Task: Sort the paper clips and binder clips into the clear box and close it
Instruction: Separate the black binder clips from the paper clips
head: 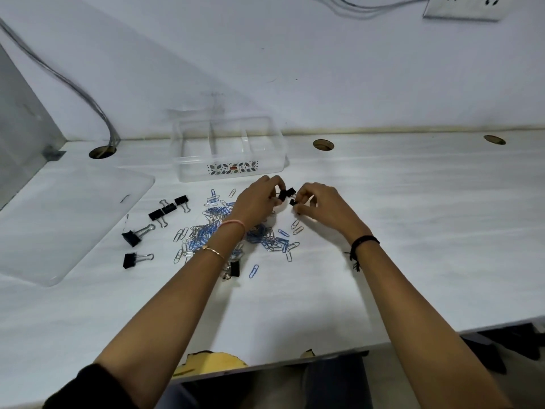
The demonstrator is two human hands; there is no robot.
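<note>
**Status.** L hand [259,199] & R hand [321,203]: fingertips of both curled, pinching the held binder clips [286,195] between them, just in front of the clear box [188,169]. One clip or two hooked together: cannot tell.

Box open, 3 compartments, nothing visible inside. Lid [67,222] lies flat, well apart to the L. Paper clips [206,234] are in a loose pile by the L wrist. Loose binder clips [168,208]: abt five L of the pile, one more beside the L forearm. All on the table [413,231].

**Risks (judged).**
- Sprung clips under a fingertip-only grip may snap free and drop into the pile.
- L forearm sits low over the pile, so a sweep could scatter paper clips.
- Types could end up mixed in one compartment.
- An overfilled or tilted clip could block the lid.
</note>
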